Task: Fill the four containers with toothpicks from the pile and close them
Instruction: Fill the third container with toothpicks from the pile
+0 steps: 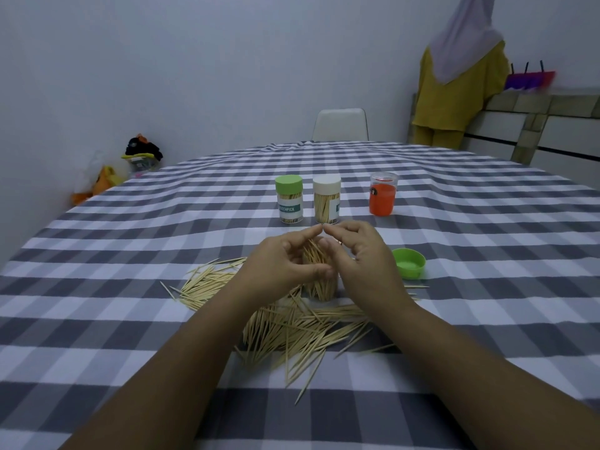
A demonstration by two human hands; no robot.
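Note:
An open clear container [319, 289] stands in the toothpick pile [292, 326], crammed with toothpicks that stick out of its mouth. My left hand [285, 261] wraps round its left side, thumb on the wall. My right hand [357, 251] curls over the top from the right, fingertips on the protruding toothpicks. Its loose green lid [409, 263] lies upside down to the right. Behind stand a green-capped container [290, 199] and a white-capped container [326, 199], both full. An orange container [382, 193] stands farther right.
The table wears a grey and white checked cloth [130, 287]. A white chair [340, 125] stands at the far edge. A person in yellow clothes [457, 82] stands at the back right by a counter. Bags [107, 180] lie on the floor at left.

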